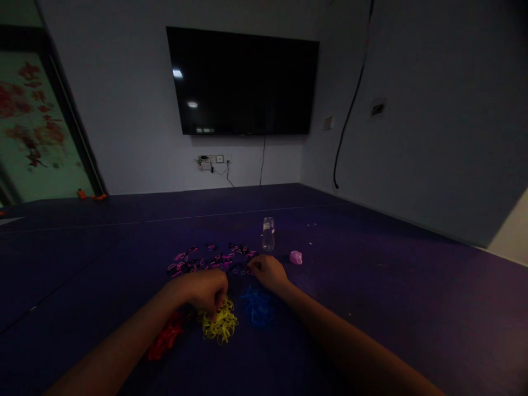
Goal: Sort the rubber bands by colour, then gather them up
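Observation:
My left hand (pixel 209 292) is closed, fingers pointing down onto the pile of yellow bands (pixel 221 325); what its fingertips hold is hidden. Red bands (pixel 165 336) lie to the left of the yellow ones, partly behind my left forearm. My right hand (pixel 267 270) is closed too, its fingertips at the right edge of the scattered pink and dark bands (pixel 198 266); anything between them is too small to make out. Just below that hand is a pile of blue bands (pixel 258 307).
A clear bottle (pixel 268 235) stands upright beyond my right hand, and a pink crumpled item (pixel 296 257) lies to its right. The purple surface (pixel 391 286) reaches back to the walls. A large dark screen (pixel 247 82) hangs on the far wall.

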The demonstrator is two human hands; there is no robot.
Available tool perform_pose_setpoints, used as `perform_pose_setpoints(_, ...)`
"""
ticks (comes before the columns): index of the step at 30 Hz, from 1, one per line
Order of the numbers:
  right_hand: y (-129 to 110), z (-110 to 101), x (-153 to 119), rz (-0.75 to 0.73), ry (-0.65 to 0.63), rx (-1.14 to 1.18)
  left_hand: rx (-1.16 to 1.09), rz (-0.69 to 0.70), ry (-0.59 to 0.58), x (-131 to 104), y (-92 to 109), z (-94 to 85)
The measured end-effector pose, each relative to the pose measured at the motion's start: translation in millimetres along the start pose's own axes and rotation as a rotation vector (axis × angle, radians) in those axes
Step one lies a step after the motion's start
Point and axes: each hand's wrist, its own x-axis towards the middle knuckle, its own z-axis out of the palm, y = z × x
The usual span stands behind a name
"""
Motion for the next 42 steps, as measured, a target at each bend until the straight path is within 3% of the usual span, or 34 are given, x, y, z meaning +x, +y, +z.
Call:
perform_pose_setpoints(7,-1.5,-1.6,-0.6,-0.010,-0.005,0.005,-0.052,0.067,-0.014,-0.5,0.5,-0.6)
perform_pose_setpoints(15,0.2,-0.3,-0.1,-0.009,-0.008,0.001,-0.162,0.145,0.080,-1.2,-13.0,-2.4)
perform_pose_setpoints(18,0.9,1.0,0.1,-0.007,-0.001,0.004,-0.198,0.073,0.290,2.3,-30.7,-13.8)
perform_pose_setpoints(22,-0.1,0.1,-0.2,-0.011,0.009,0.013,-0.129,-0.220,0.764,13.9,-66.6,-19.8)
perform_pose_setpoints(24,-1.3,-1.3,-0.7,-0.005,0.007,0.009,-0.096,-0.324,0.888,20.6,-84.6,-15.0)
perform_pose_setpoints(29,-2.5,-2.6,-1.9,-0.028,0.011,0.015,-0.005,-0.318,0.859,35.7,-110.9,7.5)
perform_pose_setpoints(35,-0.9,-1.0,-1.1,-0.023,0.017,0.024,0.017,-0.073,0.868,48.4,-120.7,27.4)
perform_pose_setpoints(42,-0.3,-0.2,-0.6,-0.022,0.017,0.030,-0.026,-0.055,0.877,54.9,-136.9,37.0)
